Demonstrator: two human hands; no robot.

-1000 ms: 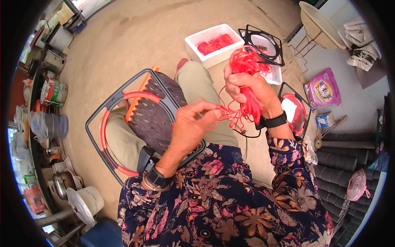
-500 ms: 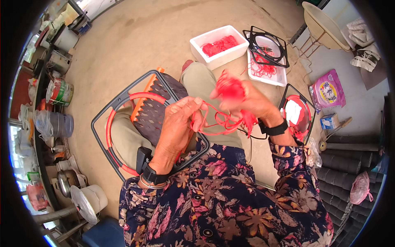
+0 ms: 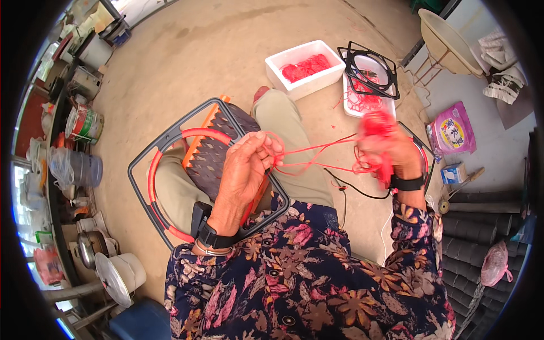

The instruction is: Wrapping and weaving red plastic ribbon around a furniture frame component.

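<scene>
My left hand [image 3: 249,161] is closed in a pinch on loops of red cord [image 3: 320,148], above the near right part of a dark frame [image 3: 190,116] resting on my lap. Inside that frame runs a ring [image 3: 152,181] partly wrapped in red. My right hand [image 3: 396,150], smeared by motion, grips a bundle of the same cord [image 3: 377,124] off to the right. Several strands stretch between the two hands, drawn fairly straight. What my left fingertips do behind the cord is partly hidden.
Ahead stand a white foam box [image 3: 309,82] of red cord and another white box [image 3: 385,107] with black frames [image 3: 371,48] on it. Another frame [image 3: 428,150] lies beyond my right wrist. Shelves with pots line the left; dark rolls [image 3: 476,243] lie right.
My right hand has swung right, away from the left, with the cord bundle. The slack loops between my hands are now stretched out. My left hand has hardly moved.
</scene>
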